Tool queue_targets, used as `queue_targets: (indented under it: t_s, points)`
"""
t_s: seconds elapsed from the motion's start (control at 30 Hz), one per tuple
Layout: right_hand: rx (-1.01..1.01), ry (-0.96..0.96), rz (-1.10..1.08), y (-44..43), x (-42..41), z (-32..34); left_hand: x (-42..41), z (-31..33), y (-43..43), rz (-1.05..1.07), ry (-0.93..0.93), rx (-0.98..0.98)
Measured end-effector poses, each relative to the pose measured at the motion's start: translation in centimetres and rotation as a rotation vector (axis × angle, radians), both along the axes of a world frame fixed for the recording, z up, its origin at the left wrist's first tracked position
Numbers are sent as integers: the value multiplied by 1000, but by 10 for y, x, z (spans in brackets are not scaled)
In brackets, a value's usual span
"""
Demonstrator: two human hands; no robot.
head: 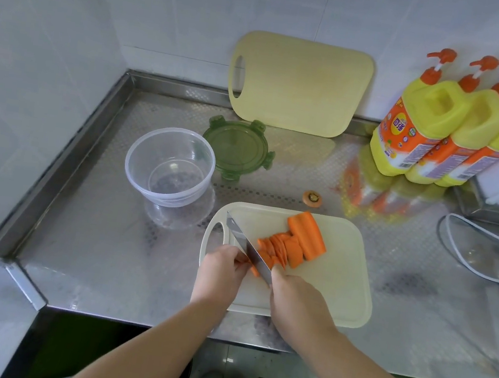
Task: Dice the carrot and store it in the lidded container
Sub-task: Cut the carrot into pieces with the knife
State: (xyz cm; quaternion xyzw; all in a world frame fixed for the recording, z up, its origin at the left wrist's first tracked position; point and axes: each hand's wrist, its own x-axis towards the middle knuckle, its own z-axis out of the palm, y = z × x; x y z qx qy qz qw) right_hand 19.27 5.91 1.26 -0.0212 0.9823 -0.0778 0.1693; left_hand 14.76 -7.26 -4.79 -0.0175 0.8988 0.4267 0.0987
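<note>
Orange carrot pieces (295,243) lie on a pale cutting board (334,284): thick slabs at the back and a fanned row of thin slices nearer me. My right hand (297,298) grips the handle of a knife (246,246), its blade angled across the slices. My left hand (221,265) holds the near end of the carrot slices beside the blade with curled fingers. A clear round container (169,166) stands empty to the left of the board. Its green lid (237,148) lies flat behind it.
A second pale cutting board (298,83) leans on the tiled back wall. Three yellow detergent bottles (436,128) stand at the back right. A cut carrot end (312,197) lies on the steel counter (107,233). A white cable (470,248) runs at the right.
</note>
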Motion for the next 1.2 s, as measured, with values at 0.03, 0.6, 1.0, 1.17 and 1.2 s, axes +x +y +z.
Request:
queue_targets:
  t_s: [0.03, 0.6, 1.0, 1.17, 1.2]
  points:
    - [3, -6, 4, -1, 0, 1, 0, -1, 0, -1, 4, -1]
    - [35, -42, 3, -6, -2, -5, -3, -2, 0, -6, -12, -21]
    - [-108, -36, -29, 8, -9, -14, -5, 7, -1, -34, -30, -18]
    - [-235, 75, -51, 23, -16, 7, -10, 3, -2, -73, -53, -8]
    - [-238, 86, -48, 29, -20, 11, -12, 3, -3, -91, -63, -9]
